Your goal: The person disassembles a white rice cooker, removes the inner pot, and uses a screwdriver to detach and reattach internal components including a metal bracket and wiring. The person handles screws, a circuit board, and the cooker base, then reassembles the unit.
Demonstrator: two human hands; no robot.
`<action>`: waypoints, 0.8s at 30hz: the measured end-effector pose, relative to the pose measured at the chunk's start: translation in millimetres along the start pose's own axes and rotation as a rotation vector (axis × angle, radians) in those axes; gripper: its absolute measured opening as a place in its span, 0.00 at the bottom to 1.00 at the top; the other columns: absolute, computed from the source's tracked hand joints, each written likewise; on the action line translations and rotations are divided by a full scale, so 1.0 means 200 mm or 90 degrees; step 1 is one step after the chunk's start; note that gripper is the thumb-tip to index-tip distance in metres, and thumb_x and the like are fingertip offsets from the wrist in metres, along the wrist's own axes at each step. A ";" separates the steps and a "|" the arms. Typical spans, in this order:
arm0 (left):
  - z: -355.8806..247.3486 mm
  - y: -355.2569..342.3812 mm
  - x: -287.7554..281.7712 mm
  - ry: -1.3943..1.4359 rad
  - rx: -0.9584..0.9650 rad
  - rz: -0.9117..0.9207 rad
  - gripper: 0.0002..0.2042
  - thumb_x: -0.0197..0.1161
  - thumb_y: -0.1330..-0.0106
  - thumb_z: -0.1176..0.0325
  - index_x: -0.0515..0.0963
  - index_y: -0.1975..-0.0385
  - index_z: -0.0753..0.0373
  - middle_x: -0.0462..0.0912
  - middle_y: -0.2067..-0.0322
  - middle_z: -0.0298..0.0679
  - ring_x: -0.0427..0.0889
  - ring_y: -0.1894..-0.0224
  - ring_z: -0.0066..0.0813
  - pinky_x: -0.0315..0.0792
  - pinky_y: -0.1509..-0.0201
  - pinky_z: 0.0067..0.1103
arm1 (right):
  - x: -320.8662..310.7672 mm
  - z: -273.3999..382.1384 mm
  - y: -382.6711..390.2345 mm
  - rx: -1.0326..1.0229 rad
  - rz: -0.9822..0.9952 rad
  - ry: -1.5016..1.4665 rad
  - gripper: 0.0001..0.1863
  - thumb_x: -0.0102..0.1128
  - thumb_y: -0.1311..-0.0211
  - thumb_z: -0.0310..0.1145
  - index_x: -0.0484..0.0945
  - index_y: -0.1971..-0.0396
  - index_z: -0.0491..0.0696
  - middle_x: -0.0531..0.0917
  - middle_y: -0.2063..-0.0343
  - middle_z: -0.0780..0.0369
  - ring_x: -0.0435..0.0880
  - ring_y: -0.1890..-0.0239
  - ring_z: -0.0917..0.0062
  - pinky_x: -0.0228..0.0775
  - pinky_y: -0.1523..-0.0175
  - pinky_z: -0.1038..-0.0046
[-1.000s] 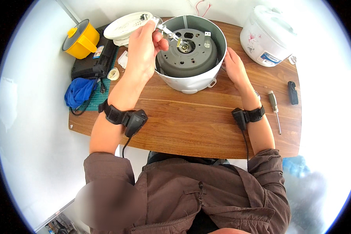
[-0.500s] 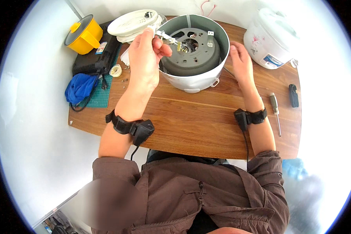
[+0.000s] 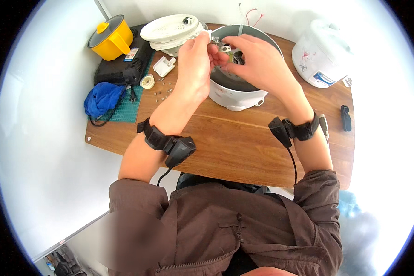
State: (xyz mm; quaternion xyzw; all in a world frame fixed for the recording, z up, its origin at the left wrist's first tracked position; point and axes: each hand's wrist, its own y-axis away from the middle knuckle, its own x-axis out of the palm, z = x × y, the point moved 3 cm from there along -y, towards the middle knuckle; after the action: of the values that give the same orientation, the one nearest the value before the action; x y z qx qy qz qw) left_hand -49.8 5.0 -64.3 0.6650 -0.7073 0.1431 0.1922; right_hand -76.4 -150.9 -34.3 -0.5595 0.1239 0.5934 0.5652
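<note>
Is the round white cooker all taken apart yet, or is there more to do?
Not all. Done: its white lid lies off to the side, and small screws sit loose on the table. In hand: the left hand and right hand hold a small metal part over the open cooker body. What remains inside is hidden.

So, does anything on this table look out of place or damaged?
Yes. Small screws lie loose on the green mat and the wood. The cooker body under both hands has no lid; a white lid lies apart behind it, and thin wires stick up behind the body.
</note>
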 end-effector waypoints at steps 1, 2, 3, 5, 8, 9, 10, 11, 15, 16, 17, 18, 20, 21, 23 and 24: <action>0.00 -0.01 0.00 -0.001 -0.006 0.007 0.14 0.53 0.20 0.59 0.72 0.64 0.64 0.77 0.73 0.34 0.82 0.72 0.29 0.78 0.64 0.28 | 0.01 -0.01 -0.02 -0.002 0.008 0.006 0.20 0.71 0.42 0.35 0.84 0.50 0.47 0.87 0.56 0.55 0.86 0.54 0.56 0.78 0.50 0.60; -0.01 -0.02 0.00 -0.002 -0.012 0.014 0.14 0.53 0.20 0.59 0.72 0.64 0.64 0.77 0.73 0.34 0.82 0.72 0.28 0.77 0.64 0.28 | 0.03 -0.02 -0.04 -0.004 0.015 0.011 0.19 0.71 0.43 0.35 0.84 0.51 0.47 0.87 0.57 0.55 0.86 0.54 0.56 0.78 0.50 0.60; -0.02 -0.02 0.00 0.002 -0.017 0.018 0.13 0.54 0.20 0.59 0.73 0.63 0.63 0.77 0.73 0.33 0.81 0.72 0.28 0.77 0.63 0.27 | 0.04 -0.04 -0.06 -0.005 0.023 0.017 0.18 0.70 0.43 0.35 0.84 0.52 0.47 0.87 0.58 0.55 0.86 0.54 0.56 0.79 0.51 0.60; -0.03 -0.01 0.01 0.012 -0.033 0.024 0.11 0.55 0.21 0.61 0.75 0.62 0.62 0.76 0.73 0.32 0.80 0.70 0.28 0.77 0.62 0.27 | 0.06 -0.07 -0.07 0.023 0.025 -0.029 0.15 0.69 0.43 0.34 0.84 0.55 0.47 0.87 0.63 0.55 0.87 0.58 0.56 0.79 0.53 0.58; -0.04 0.01 0.02 -0.011 -0.052 0.029 0.11 0.55 0.21 0.60 0.74 0.63 0.61 0.77 0.73 0.32 0.80 0.71 0.28 0.77 0.63 0.26 | 0.08 -0.06 -0.06 0.039 0.013 -0.028 0.10 0.67 0.42 0.32 0.83 0.60 0.47 0.86 0.67 0.55 0.86 0.61 0.55 0.78 0.56 0.56; -0.03 0.01 0.02 -0.021 -0.060 0.031 0.11 0.55 0.21 0.60 0.74 0.63 0.61 0.77 0.73 0.32 0.80 0.72 0.28 0.77 0.63 0.26 | 0.09 -0.06 -0.05 0.042 0.008 -0.022 0.09 0.66 0.42 0.31 0.82 0.62 0.46 0.86 0.67 0.55 0.86 0.61 0.54 0.78 0.57 0.55; -0.03 0.01 0.02 -0.017 -0.062 0.036 0.11 0.56 0.21 0.60 0.74 0.63 0.61 0.77 0.73 0.33 0.81 0.72 0.28 0.77 0.63 0.26 | 0.10 -0.06 -0.06 0.044 -0.001 -0.016 0.08 0.66 0.41 0.31 0.81 0.63 0.46 0.85 0.67 0.54 0.85 0.61 0.53 0.78 0.57 0.55; -0.04 0.03 0.03 -0.026 -0.071 0.051 0.12 0.56 0.21 0.59 0.74 0.63 0.61 0.77 0.73 0.33 0.81 0.72 0.28 0.77 0.63 0.26 | 0.10 -0.05 -0.06 0.046 -0.010 -0.010 0.07 0.65 0.41 0.30 0.81 0.64 0.46 0.85 0.67 0.54 0.85 0.61 0.52 0.77 0.58 0.55; -0.07 0.02 0.00 -0.085 -0.108 0.188 0.14 0.57 0.20 0.57 0.75 0.59 0.63 0.81 0.71 0.37 0.84 0.69 0.29 0.78 0.62 0.25 | 0.07 -0.05 -0.04 0.077 -0.008 -0.047 0.05 0.64 0.41 0.28 0.79 0.65 0.46 0.85 0.68 0.54 0.84 0.62 0.51 0.76 0.59 0.54; -0.13 0.03 0.00 -0.118 -0.129 0.218 0.14 0.57 0.20 0.56 0.76 0.57 0.64 0.82 0.70 0.38 0.84 0.69 0.29 0.78 0.61 0.25 | 0.07 -0.05 -0.03 0.069 -0.041 -0.055 0.05 0.63 0.42 0.26 0.80 0.66 0.46 0.85 0.67 0.55 0.84 0.63 0.52 0.76 0.60 0.55; -0.17 0.03 -0.02 -0.148 -0.153 0.249 0.15 0.57 0.20 0.56 0.76 0.56 0.65 0.83 0.69 0.39 0.85 0.68 0.30 0.78 0.60 0.24 | 0.04 -0.05 -0.03 0.097 -0.007 -0.025 0.07 0.64 0.43 0.24 0.83 0.64 0.46 0.86 0.65 0.56 0.85 0.63 0.54 0.77 0.59 0.58; -0.19 0.01 -0.05 -0.220 -0.113 0.243 0.16 0.55 0.19 0.57 0.77 0.51 0.67 0.85 0.66 0.41 0.85 0.66 0.28 0.79 0.59 0.23 | 0.03 -0.06 -0.02 0.100 -0.021 -0.061 0.09 0.64 0.44 0.22 0.84 0.63 0.47 0.87 0.64 0.56 0.86 0.62 0.55 0.78 0.58 0.60; -0.24 -0.09 -0.13 -0.363 0.064 0.274 0.15 0.55 0.19 0.59 0.78 0.50 0.67 0.85 0.66 0.40 0.84 0.65 0.25 0.78 0.58 0.21 | 0.03 -0.07 -0.01 0.091 -0.032 -0.090 0.13 0.64 0.46 0.19 0.86 0.62 0.48 0.88 0.62 0.58 0.87 0.61 0.58 0.79 0.57 0.63; -0.26 -0.13 -0.16 -0.434 0.153 0.285 0.15 0.55 0.19 0.60 0.78 0.49 0.68 0.85 0.66 0.39 0.84 0.65 0.23 0.78 0.58 0.21 | 0.02 -0.08 0.00 0.077 -0.030 -0.083 0.14 0.64 0.47 0.18 0.87 0.61 0.48 0.88 0.62 0.59 0.87 0.61 0.60 0.80 0.57 0.65; -0.27 -0.16 -0.19 -0.501 0.262 0.239 0.10 0.57 0.21 0.66 0.80 0.50 0.65 0.85 0.65 0.37 0.83 0.62 0.21 0.77 0.56 0.21 | 0.01 -0.09 0.02 0.062 -0.028 -0.081 0.16 0.65 0.48 0.16 0.87 0.61 0.49 0.89 0.61 0.61 0.88 0.61 0.63 0.80 0.57 0.67; -0.27 -0.18 -0.19 -0.525 0.302 0.230 0.09 0.58 0.22 0.68 0.80 0.51 0.64 0.85 0.64 0.36 0.83 0.61 0.22 0.76 0.55 0.21 | 0.00 -0.09 0.03 0.061 -0.029 -0.088 0.16 0.65 0.48 0.16 0.87 0.61 0.49 0.89 0.61 0.62 0.88 0.61 0.64 0.80 0.57 0.68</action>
State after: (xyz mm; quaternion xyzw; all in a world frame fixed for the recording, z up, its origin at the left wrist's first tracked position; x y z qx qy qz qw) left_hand -8.9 60.6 -36.7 0.5587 -0.7759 0.0564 -0.2875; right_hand -71.6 -166.1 -43.8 -0.4923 0.1001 0.6107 0.6121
